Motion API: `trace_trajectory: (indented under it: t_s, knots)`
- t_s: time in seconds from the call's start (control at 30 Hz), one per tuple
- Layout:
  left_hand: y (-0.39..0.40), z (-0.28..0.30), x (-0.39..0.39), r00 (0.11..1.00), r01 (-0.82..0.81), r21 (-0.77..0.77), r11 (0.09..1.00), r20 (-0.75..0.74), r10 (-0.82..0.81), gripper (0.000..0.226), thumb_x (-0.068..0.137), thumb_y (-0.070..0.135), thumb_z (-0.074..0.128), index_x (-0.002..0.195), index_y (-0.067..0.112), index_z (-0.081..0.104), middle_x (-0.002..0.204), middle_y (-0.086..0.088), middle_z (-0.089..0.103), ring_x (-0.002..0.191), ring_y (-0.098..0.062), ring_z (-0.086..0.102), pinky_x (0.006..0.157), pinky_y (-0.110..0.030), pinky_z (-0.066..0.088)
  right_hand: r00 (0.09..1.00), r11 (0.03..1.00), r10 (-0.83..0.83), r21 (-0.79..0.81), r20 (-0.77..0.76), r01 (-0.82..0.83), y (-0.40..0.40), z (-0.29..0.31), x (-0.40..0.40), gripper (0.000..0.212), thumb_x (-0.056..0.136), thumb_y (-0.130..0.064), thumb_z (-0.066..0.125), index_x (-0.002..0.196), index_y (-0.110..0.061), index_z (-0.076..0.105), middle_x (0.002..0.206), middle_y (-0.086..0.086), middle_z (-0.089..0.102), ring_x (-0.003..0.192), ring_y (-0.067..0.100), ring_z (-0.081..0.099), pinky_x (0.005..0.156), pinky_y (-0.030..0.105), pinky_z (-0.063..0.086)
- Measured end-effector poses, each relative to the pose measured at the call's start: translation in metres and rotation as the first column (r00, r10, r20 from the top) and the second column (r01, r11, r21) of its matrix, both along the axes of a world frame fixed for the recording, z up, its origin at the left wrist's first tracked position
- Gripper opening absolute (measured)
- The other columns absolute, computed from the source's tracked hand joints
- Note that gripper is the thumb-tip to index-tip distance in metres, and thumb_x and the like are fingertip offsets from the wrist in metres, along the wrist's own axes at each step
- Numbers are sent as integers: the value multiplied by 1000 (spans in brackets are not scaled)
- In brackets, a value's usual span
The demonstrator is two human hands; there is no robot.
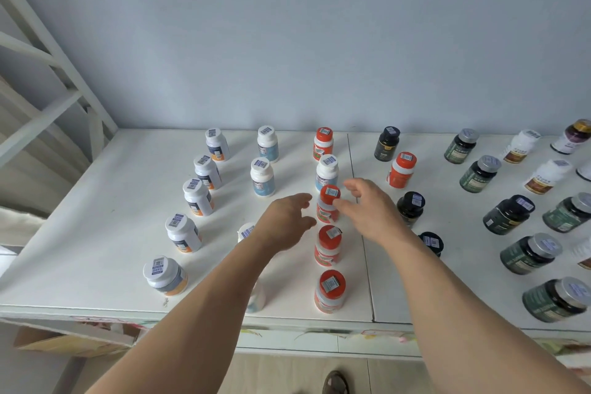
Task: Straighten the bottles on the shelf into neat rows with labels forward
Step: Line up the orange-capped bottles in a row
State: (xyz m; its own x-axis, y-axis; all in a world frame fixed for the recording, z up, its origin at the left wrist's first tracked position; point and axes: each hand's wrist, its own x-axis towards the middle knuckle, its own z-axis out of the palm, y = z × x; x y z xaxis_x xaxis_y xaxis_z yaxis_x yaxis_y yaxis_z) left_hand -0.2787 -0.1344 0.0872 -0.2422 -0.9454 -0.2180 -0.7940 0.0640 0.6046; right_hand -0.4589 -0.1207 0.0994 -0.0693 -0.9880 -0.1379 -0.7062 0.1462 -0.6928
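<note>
On the white shelf top stand several pill bottles in columns running front to back. A red-capped bottle stands in the middle column, between my two hands. My left hand hovers just left of it with loosely spread fingers, apart from it. My right hand is at its right, thumb tip touching or almost touching the red cap, other fingers arched above. Two more red-capped bottles stand in front of it. A white-capped bottle stands behind it.
A column of white bottles with orange bands runs along the left. Blue-labelled white bottles stand left of centre; one is partly hidden under my left forearm. Black bottles and green-labelled dark bottles fill the right. A wall rises behind.
</note>
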Motion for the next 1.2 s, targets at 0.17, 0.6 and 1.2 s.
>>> trace_trajectory:
  t_s: [0.17, 0.6, 1.2]
  knots:
    - [-19, 0, -14, 999, -21, 7, 1000, 45, 20, 59, 91, 25, 65, 145, 19, 41, 140, 0, 53, 125, -19, 52, 103, -29, 41, 990, 984, 139, 117, -23, -135, -27, -10, 0, 64, 84, -41, 71, 141, -26, 45, 142, -3, 50, 128, 19, 49, 99, 34, 39]
    - [-43, -7, -17, 998, 34, 199, 979, -64, -22, 59, 83, 33, 73, 136, 23, 50, 133, 3, 58, 119, -18, 56, 101, -32, 45, 996, 995, 78, 64, 40, -80, -47, 1, -10, 48, 86, -45, 64, 128, -24, 54, 121, -6, 63, 103, 12, 58, 79, 23, 41]
    - [-50, -7, -3, 895, 147, 378, 914, -445, 40, 44, 79, 31, 78, 120, 22, 67, 111, 9, 72, 107, -13, 65, 104, -34, 45, 999, 998, 31, 58, 26, -32, -54, 21, 0, 50, 85, -51, 64, 125, -22, 58, 125, -2, 63, 101, 14, 62, 82, 29, 51]
